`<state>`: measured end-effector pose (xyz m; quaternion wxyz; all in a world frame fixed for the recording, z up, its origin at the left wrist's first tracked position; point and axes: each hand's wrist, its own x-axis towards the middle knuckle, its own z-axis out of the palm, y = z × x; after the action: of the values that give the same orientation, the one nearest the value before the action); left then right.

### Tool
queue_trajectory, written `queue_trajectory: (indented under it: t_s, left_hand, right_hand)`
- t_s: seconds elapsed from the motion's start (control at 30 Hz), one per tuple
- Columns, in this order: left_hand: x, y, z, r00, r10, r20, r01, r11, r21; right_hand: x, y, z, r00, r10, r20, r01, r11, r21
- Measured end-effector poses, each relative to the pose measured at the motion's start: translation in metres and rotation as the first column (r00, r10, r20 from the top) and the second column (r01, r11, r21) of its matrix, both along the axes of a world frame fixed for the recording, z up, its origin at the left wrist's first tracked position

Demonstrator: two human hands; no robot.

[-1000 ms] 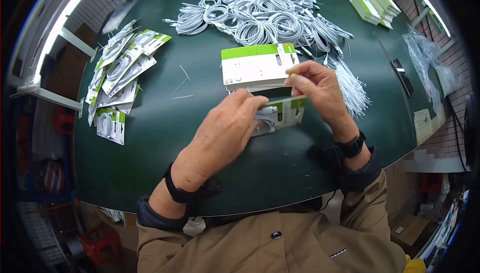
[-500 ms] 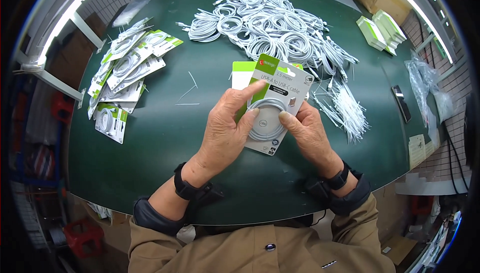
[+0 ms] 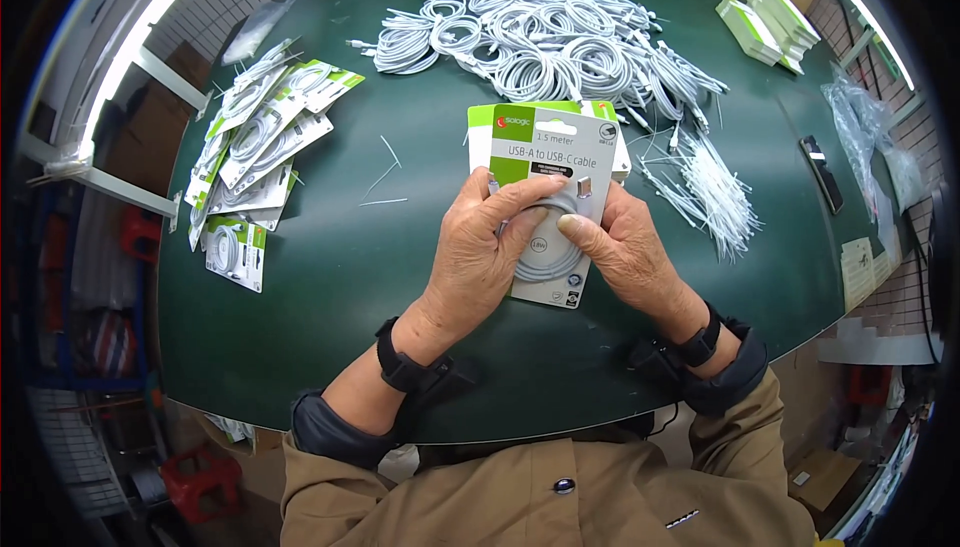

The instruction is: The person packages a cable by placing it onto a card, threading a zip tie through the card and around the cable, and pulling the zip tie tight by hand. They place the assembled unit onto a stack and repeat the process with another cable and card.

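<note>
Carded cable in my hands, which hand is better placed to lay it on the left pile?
Probably your left hand. It holds the left side of the carded cable, and the pile of carded cables lies to that side. Your right hand grips the opposite side, farther from the pile.

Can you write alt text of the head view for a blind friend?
A person's left hand and right hand hold a white and green card with a coiled cable above a green table. Beyond lie heaped cables; carded cables are piled at left.
</note>
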<state>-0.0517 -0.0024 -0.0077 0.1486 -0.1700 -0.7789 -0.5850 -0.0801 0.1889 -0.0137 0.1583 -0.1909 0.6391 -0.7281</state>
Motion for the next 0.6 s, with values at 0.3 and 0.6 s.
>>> queue_trajectory:
  t_s: [0.3, 0.6]
  left_hand:
    - [-0.003, 0.008, -0.007, 0.991, 0.108, -0.082, -0.105, 0.994, 0.040]
    - [-0.003, 0.008, -0.008, 0.977, 0.174, -0.125, -0.172, 0.985, 0.021]
  right_hand:
    - [0.006, -0.010, 0.004, 0.729, -0.280, -0.625, 0.422, 0.902, 0.089]
    - [0.007, -0.009, 0.009, 0.510, -0.125, -0.851, 0.596, 0.765, 0.245]
